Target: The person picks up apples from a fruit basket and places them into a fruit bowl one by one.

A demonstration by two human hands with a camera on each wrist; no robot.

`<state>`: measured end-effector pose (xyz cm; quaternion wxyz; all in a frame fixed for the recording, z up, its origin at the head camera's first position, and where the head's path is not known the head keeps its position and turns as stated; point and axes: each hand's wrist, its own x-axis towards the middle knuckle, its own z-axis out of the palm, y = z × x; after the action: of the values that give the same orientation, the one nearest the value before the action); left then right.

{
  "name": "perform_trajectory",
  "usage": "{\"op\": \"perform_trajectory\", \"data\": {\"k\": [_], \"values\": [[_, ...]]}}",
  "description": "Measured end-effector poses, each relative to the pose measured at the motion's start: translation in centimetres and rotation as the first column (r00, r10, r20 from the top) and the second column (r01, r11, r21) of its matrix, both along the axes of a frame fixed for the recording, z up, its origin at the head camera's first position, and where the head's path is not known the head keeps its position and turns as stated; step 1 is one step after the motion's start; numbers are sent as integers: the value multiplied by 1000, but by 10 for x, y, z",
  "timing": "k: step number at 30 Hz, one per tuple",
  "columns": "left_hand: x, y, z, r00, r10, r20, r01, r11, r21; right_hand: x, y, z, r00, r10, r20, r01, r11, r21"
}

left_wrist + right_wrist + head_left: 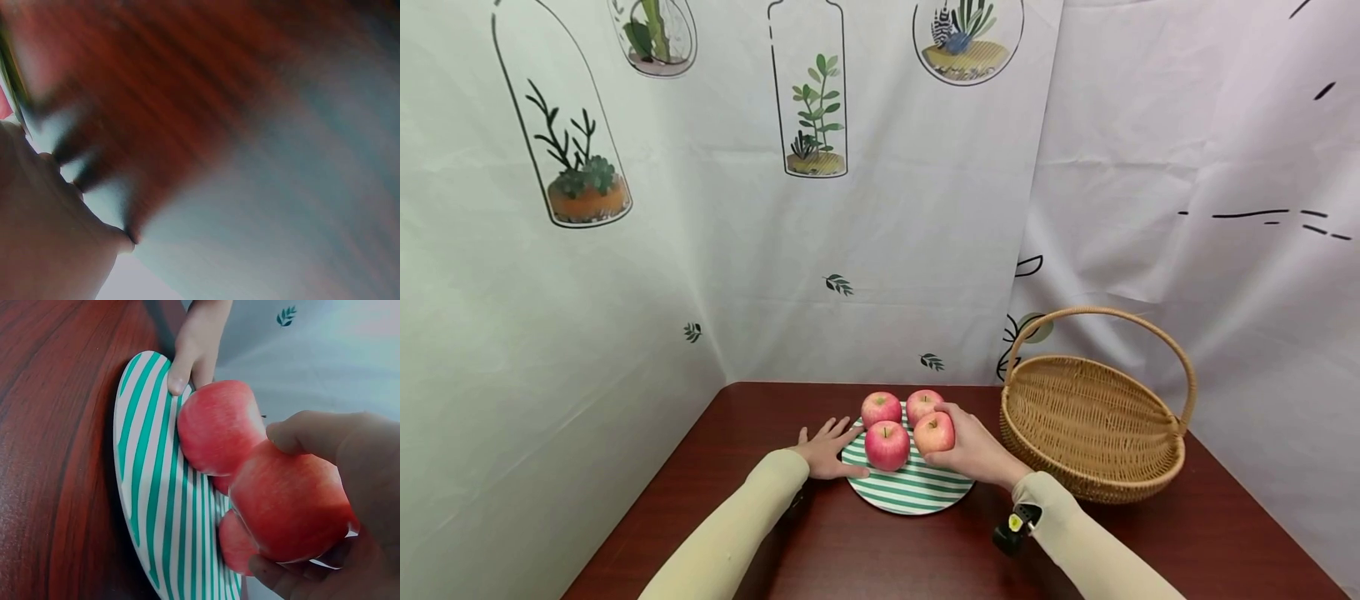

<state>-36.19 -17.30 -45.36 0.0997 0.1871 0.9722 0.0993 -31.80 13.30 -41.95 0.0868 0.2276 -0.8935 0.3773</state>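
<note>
My right hand grips a red-and-yellow apple between thumb and fingers, over the right side of a round board with green and white stripes. The right wrist view shows the held apple close up, overlapping its neighbours. Three other apples are on the board: a front one, a back left one and a back right one. With fingers spread, my left hand lies at the board's left edge, its thumb over the rim. The left wrist view is mostly blurred tabletop and hand.
A wicker basket with a tall arched handle stands on the right of the dark red wooden table, tilted so its inside faces me. A white curtain with plant prints hangs behind the table and along its sides.
</note>
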Motion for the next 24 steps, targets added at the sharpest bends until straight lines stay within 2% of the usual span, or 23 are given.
{"op": "perform_trajectory", "data": {"k": [9, 16, 24], "values": [[-1, 0, 0, 1000, 5, 1, -5, 1000, -8, -6, -5, -12, 999, -14, 34, 16, 998, -53], [0, 1, 0, 1000, 10, 2, -10, 1000, -12, -7, -7, -17, 996, -69, 62, 71, 997, -26], [1, 1, 0, 1000, 9, -1, -9, 1000, -11, -10, -5, -23, 996, -78, 46, 80, 997, -23]]}}
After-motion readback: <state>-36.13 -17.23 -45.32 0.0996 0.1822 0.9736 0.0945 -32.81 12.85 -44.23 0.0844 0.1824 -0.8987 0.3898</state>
